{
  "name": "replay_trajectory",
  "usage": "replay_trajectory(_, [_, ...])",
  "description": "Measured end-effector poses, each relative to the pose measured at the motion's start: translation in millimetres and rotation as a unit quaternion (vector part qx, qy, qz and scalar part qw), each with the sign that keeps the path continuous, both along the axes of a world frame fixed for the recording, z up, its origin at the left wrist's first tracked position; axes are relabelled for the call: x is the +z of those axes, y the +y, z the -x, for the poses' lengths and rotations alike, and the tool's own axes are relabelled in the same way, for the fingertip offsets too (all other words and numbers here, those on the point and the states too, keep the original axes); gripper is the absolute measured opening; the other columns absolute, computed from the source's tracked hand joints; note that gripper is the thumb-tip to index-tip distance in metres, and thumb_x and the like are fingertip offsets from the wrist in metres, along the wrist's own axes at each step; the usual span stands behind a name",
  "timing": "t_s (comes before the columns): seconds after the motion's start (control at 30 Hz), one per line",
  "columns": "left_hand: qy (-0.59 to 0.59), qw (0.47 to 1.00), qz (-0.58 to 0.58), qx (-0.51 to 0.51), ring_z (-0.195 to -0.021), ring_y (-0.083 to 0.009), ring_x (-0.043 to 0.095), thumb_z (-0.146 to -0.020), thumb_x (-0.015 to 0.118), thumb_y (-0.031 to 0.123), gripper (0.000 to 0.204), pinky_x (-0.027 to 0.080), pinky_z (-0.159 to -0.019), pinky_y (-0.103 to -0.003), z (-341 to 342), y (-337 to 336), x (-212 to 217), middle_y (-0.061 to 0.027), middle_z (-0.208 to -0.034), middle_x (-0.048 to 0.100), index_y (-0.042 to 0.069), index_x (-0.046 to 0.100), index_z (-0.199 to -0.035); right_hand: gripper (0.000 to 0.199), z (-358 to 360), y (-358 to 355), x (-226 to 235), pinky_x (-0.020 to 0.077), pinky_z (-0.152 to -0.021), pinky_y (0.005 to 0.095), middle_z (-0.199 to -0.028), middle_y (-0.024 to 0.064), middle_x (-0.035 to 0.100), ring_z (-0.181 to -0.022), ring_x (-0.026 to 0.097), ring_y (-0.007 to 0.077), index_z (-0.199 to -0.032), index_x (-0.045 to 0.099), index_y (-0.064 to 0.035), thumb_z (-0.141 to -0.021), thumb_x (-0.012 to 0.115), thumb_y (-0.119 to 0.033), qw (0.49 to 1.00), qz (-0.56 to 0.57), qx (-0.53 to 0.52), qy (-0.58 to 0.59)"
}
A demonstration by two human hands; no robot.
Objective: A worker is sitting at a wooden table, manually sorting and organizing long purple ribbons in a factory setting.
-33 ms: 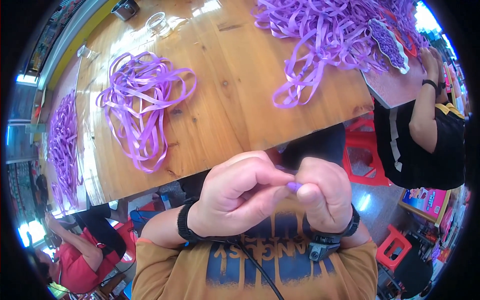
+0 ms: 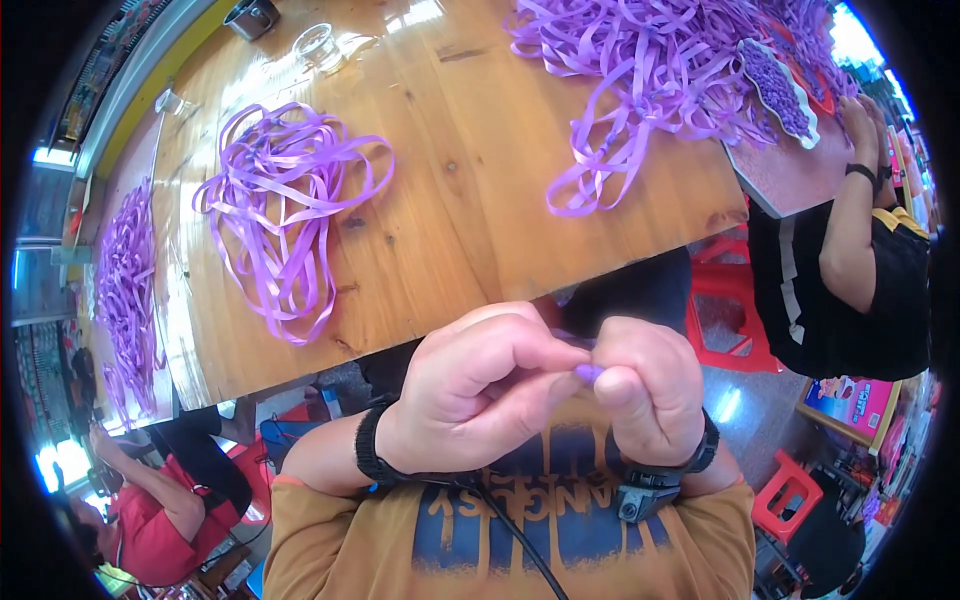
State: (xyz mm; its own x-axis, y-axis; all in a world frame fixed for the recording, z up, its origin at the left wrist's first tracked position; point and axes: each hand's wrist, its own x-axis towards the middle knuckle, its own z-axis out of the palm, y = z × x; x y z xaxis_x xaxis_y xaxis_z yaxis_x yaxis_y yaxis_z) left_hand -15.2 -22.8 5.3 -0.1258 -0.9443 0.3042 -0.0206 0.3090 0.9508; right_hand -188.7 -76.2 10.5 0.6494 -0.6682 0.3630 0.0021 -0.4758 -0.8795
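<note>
In front of my chest, just off the table's near edge, my left hand (image 2: 490, 390) and my right hand (image 2: 650, 390) meet fingertip to fingertip. Between them both pinch a small purple piece (image 2: 589, 373), mostly covered by the fingers. A bit of purple ribbon seems to show behind the fingertips; where it runs is hidden. Beyond my left hand, a loose bundle of purple ribbon loops (image 2: 290, 200) lies on the wooden table (image 2: 440, 230). A larger heap of purple ribbon loops (image 2: 640, 70) covers the far right.
A white scalloped tray (image 2: 808, 133) of small purple pieces sits at the right, near a co-worker's hands (image 2: 862, 125). More purple ribbons (image 2: 128, 290) lie on the left. A clear container (image 2: 316, 48) and a metal cup (image 2: 250, 18) stand at the back. Another person (image 2: 165, 520) sits lower left.
</note>
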Motion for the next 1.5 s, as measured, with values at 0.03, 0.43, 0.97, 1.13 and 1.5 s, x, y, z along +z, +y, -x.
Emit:
replay_trajectory(0.03, [0.0,1.0,0.0,0.002,-0.063,-0.0128,0.05,-0.078,0.061,-0.001,0.012,0.036,-0.055,-0.024,0,0,0,-0.0064,-0.074,0.055,0.0,0.061,-0.09,0.021,-1,1,0,0.037,-0.046,0.0324,-0.061,0.0084,0.046,-0.05,0.046,0.0249,-0.076,0.053,-0.0026,-0.088,0.055,-0.019,1.0,-0.011,0.001,-0.006])
replay_trajectory(0.43, [-0.02,0.999,0.04,-0.011,-0.056,-0.0119,0.048,-0.079,0.061,0.001,0.01,0.036,-0.05,-0.022,-4,2,1,-0.0058,-0.071,0.054,0.0,0.06,-0.089,0.022,1,3,-3,0.0383,-0.048,0.0304,-0.065,0.0085,0.05,-0.053,0.048,0.0223,-0.075,0.053,-0.0004,-0.089,0.053,-0.018,0.993,-0.103,0.032,-0.037])
replay_trajectory(0.97, [0.645,0.745,0.025,0.17,-0.066,-0.0094,0.046,-0.09,0.047,0.008,0.012,0.037,-0.07,-0.029,-143,52,-15,0.0004,-0.073,0.043,0.002,0.051,-0.1,0.008,166,-53,-30,0.0356,-0.06,0.0262,-0.074,0.0027,0.046,-0.073,0.046,0.0123,-0.087,0.049,-0.0044,-0.091,0.047,-0.012,0.687,-0.345,-0.177,-0.615])
replay_trajectory(1.13, [0.684,0.718,0.069,0.111,-0.065,-0.0112,0.047,-0.089,0.046,0.005,0.009,0.038,-0.069,-0.03,-148,58,-9,-0.0007,-0.072,0.042,0.001,0.047,-0.096,0.011,200,-52,-60,0.0349,-0.058,0.0244,-0.086,0.0022,0.054,-0.088,0.051,0.014,-0.094,0.055,-0.0047,-0.09,0.049,-0.013,0.658,-0.449,-0.089,-0.598])
replay_trajectory(1.5, [0.678,0.713,0.133,0.118,-0.059,-0.0106,0.043,-0.088,0.046,0.005,0.006,0.036,-0.063,-0.027,-141,60,6,-0.001,-0.071,0.039,0.001,0.045,-0.093,0.013,176,-52,-43,0.0363,-0.056,0.0234,-0.079,0.0035,0.055,-0.078,0.053,0.0129,-0.092,0.054,-0.0008,-0.091,0.05,-0.013,0.603,-0.444,-0.223,-0.624])
